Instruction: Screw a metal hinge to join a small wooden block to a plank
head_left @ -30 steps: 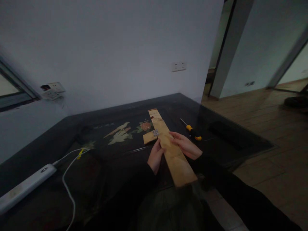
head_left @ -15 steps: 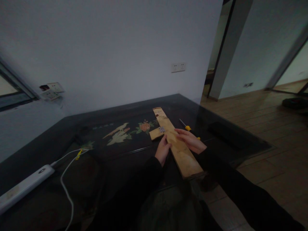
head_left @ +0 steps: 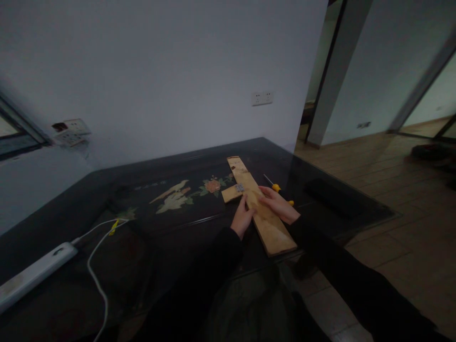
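Observation:
A long wooden board (head_left: 271,229) lies slanted across the dark table, its near end close to the front edge. On its left side a short wooden piece (head_left: 231,193) sticks out, with a small grey metal hinge-like plate (head_left: 240,188) where the two meet. My left hand (head_left: 242,217) grips the board's left edge, thumb on top, just below that joint. Along the opposite edge, my right hand (head_left: 278,204) holds the board with its fingers over the top. A screwdriver (head_left: 276,188) with a yellow and black handle lies just right of the board, partly behind my right hand.
The dark table (head_left: 185,237) has a bird and flower inlay (head_left: 174,197). At the left lie a white power strip (head_left: 39,273) and its pale cable (head_left: 93,270). A wall (head_left: 171,85) with sockets (head_left: 262,98) rises behind the table; wooden floor (head_left: 384,175) extends to the right.
The view has shifted slightly. My right hand's fingers have moved a little further over the board. Both hands stay on the board, which keeps about the same place on the table.

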`<state>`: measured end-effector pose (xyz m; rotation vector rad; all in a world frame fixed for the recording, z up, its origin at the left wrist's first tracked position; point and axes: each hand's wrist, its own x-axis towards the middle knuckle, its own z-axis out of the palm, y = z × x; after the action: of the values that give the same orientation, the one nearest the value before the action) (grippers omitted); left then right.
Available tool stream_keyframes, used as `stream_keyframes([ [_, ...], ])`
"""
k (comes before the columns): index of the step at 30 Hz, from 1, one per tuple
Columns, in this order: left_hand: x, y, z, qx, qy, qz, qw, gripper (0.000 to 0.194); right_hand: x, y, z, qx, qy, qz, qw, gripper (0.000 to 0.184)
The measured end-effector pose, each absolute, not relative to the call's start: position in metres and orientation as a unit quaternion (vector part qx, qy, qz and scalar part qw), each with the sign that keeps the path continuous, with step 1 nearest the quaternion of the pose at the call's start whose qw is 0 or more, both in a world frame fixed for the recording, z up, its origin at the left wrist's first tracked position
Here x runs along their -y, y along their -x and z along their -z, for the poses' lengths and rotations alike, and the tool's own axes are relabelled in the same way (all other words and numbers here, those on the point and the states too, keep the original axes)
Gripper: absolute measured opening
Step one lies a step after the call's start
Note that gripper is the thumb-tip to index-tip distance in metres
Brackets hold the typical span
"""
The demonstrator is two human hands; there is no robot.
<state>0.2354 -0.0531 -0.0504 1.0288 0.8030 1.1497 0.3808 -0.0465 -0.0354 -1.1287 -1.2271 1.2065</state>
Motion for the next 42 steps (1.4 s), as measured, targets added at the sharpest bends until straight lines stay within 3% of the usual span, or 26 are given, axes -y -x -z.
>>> stream_keyframes([
  [6, 0.06, -0.235, 0.042, -0.363, -0.428, -0.5, 0.66, 0.075, 0.044, -0.385, 0.045, 0.562, 0.478, -0.447, 0.506, 0.065],
  [30, 0.057, -0.238, 0.046, -0.338, -0.413, -0.525, 0.663, 0.065, 0.043, -0.393, 0.032, 0.565, 0.508, -0.463, 0.457, 0.058],
  [37, 0.064, -0.207, 0.045, -0.34, -0.455, -0.532, 0.628, 0.046, 0.118, -0.392, -0.024, 0.599, 0.472, -0.419, 0.492, 0.05],
  [42, 0.058, -0.168, 0.034, -0.354, -0.36, -0.586, 0.634, 0.02, 0.134, -0.315, -0.041, 0.636, 0.355, -0.475, 0.494, 0.052],
])
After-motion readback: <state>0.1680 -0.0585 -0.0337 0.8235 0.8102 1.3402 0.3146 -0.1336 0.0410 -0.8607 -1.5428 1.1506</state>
